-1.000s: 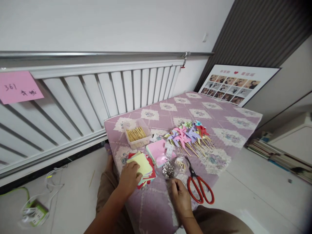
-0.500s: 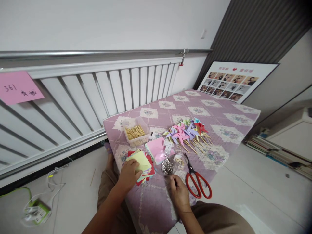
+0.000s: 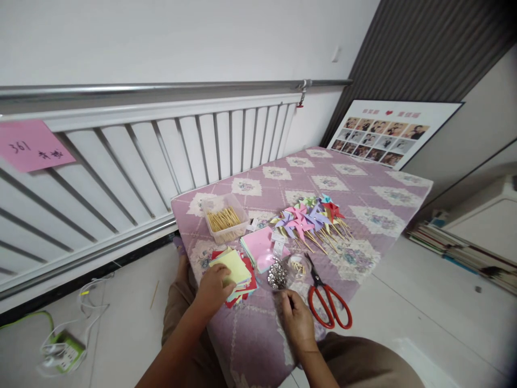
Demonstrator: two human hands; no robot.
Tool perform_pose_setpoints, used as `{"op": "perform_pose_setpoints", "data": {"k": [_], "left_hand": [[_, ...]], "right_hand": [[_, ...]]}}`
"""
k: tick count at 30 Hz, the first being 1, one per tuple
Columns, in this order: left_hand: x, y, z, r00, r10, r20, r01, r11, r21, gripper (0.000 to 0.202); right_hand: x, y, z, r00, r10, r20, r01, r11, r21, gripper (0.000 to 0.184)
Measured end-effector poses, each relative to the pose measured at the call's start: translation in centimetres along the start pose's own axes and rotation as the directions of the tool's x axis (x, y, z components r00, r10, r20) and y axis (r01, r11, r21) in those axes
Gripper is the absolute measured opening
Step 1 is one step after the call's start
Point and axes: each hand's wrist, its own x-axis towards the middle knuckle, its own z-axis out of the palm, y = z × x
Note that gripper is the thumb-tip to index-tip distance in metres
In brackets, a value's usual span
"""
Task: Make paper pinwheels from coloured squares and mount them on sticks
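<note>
My left hand (image 3: 215, 285) rests on a stack of coloured paper squares, its thumb and fingers apart on the pale yellow sheet (image 3: 234, 264) at the top. Red, green and white sheets (image 3: 248, 283) fan out below it. My right hand (image 3: 297, 318) is closed with thumb against fingers, low over the near edge of the cloth; whatever it may hold is hidden. Just beyond it lies a pile of shiny metal pins (image 3: 277, 274). Beside the pins is a small round clear container (image 3: 299, 267) with short pale pieces. Red-handled scissors (image 3: 327, 299) lie right of my right hand.
A clear plastic box (image 3: 226, 231) of thin wooden sticks stands at the left. Finished paper pinwheels (image 3: 307, 218) on sticks lie farther back. Pink paper squares (image 3: 260, 245) sit mid-table on the floral cloth (image 3: 258, 334). A white radiator (image 3: 238, 140) runs along the wall.
</note>
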Motion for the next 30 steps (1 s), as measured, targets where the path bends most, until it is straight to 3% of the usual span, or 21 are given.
{"op": "perform_pose_setpoints", "data": {"k": [7,25,30], "left_hand": [[-0.02,-0.33,0.79,1.0,0.003,-0.008,-0.003,1.0,0.031,0.029],[0.35,-0.37,0.18,1.0,0.013,0.004,-0.013,1.0,-0.024,0.025],[0.82,-0.79,-0.1,0.998,-0.053,-0.025,0.051,0.995,-0.085,0.027]], "right_hand": [[0.03,0.07,0.04,1.0,0.0,0.001,0.0,1.0,-0.002,0.037],[0.03,-0.1,-0.03,1.0,0.011,0.016,-0.011,1.0,-0.003,0.039],[0.14,0.07,0.05,0.999,0.022,0.026,-0.022,1.0,0.0,0.038]]}}
